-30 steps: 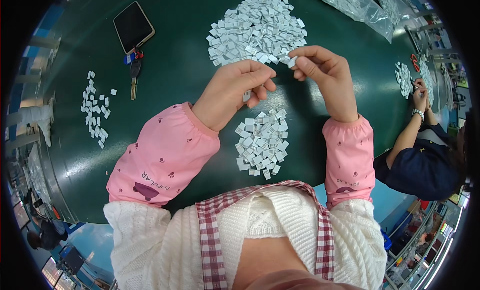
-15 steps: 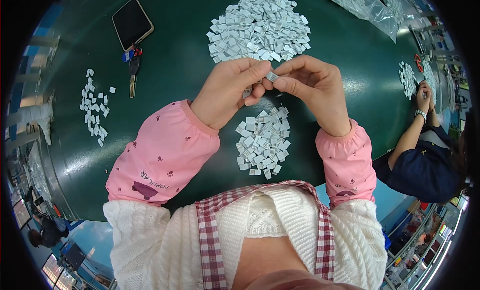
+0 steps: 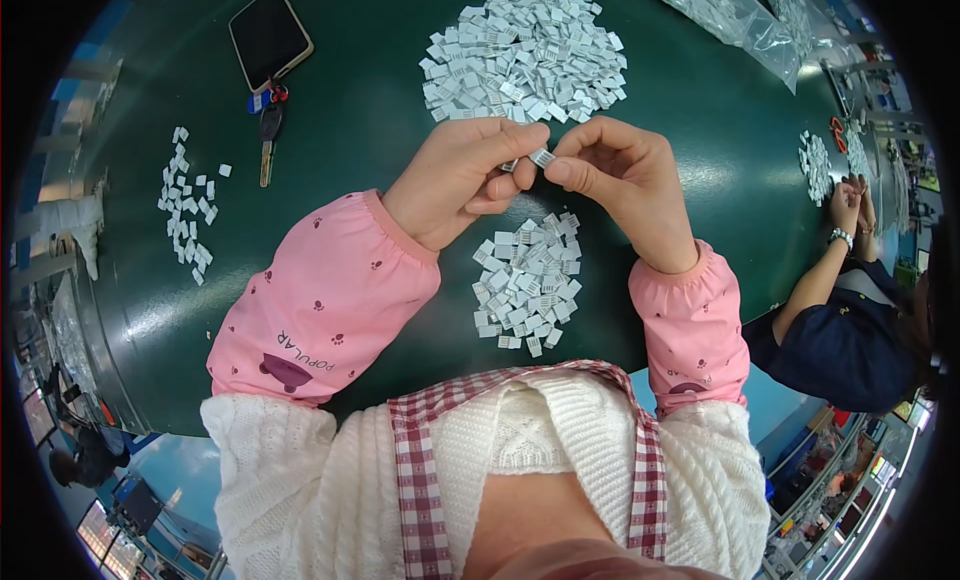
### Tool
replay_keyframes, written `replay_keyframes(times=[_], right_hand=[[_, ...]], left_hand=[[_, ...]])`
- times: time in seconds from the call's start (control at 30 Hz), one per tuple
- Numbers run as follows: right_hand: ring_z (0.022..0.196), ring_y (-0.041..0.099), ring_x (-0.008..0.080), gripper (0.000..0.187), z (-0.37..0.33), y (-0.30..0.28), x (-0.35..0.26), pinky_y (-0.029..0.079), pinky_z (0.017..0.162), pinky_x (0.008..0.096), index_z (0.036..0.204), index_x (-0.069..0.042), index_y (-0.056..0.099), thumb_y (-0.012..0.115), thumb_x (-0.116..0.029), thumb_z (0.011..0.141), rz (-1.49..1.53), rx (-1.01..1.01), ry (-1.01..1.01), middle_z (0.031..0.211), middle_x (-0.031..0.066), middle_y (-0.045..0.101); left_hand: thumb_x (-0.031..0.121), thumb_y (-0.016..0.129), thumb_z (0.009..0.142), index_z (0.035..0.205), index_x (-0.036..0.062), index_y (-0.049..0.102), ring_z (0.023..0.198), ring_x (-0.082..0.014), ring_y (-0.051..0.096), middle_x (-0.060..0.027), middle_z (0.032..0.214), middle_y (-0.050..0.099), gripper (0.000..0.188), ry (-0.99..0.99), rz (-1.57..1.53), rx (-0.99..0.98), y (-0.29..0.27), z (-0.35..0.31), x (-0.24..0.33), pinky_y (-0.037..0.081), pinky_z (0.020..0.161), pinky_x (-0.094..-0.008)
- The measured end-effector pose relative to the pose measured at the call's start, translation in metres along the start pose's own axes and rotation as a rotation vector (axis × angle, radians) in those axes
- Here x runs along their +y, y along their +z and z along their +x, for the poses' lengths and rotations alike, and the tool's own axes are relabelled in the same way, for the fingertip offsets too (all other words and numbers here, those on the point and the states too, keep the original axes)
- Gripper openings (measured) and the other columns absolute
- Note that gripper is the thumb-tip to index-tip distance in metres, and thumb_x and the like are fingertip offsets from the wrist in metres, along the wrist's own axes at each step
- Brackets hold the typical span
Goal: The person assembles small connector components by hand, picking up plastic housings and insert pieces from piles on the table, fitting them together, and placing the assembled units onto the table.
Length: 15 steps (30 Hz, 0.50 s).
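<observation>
Between my two hands, just in front of the large pile, is a small white slotted plastic connector housing [image 3: 542, 158]. The thumb and forefinger of my left hand [image 3: 455, 170] pinch its left side, the other fingers curled under. A second white piece [image 3: 510, 165] peeks out among those left fingers. From the other side, my right hand [image 3: 628, 185] pinches the housing with bent forefinger and thumb. A large pile of similar white housings [image 3: 522, 55] lies beyond my hands. Closer to me is a smaller pile of them [image 3: 526, 283].
A scattered group of white pieces [image 3: 187, 205] lies at left on the green table [image 3: 350, 70]. Behind it are a phone [image 3: 270, 40] and a key [image 3: 268, 145]. Clear plastic bags [image 3: 735, 25] lie far right. Another person's hands [image 3: 850, 205] work beside a small pile [image 3: 815, 168].
My hands stay together, with the fingers slightly shifted around the housing. A piece that showed below my left fingers is now out of sight. The co-worker's hands have moved a little apart.
</observation>
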State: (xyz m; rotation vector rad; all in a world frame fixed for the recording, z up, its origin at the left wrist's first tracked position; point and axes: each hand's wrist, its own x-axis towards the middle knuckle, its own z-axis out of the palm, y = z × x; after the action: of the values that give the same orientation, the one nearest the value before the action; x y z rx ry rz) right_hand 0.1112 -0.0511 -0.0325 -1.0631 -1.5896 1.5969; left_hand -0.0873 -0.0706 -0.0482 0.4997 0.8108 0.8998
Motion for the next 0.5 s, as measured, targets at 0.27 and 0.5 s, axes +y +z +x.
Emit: replay_keyframes(times=[0.27,0.5], right_hand=[[0.073,0.058,0.0081,0.008,-0.002,0.001,-0.001,0.047,0.072,0.0198,0.089,-0.001,0.069,0.074,0.001,0.084,-0.077,-0.048,-0.015,0.082,0.0028,0.068],[0.065,0.052,0.0082,0.010,0.011,-0.042,0.006,0.045,0.067,0.0209,0.093,-0.001,0.071,0.073,-0.003,0.083,-0.574,0.379,-0.111,0.080,0.0005,0.067]], left_hand=[[0.021,0.058,0.099,0.081,0.0057,0.054,0.045,-0.0026,0.033,-0.0028,0.066,0.053,0.024,-0.076,-0.026,-0.066,-0.005,0.001,0.001,0.022,0.037,-0.0152],[0.026,0.054,0.099,0.078,0.0054,0.052,0.052,-0.0078,0.039,-0.0059,0.068,0.051,0.029,-0.009,-0.134,-0.127,-0.006,0.005,0.001,0.020,0.040,-0.0180]])
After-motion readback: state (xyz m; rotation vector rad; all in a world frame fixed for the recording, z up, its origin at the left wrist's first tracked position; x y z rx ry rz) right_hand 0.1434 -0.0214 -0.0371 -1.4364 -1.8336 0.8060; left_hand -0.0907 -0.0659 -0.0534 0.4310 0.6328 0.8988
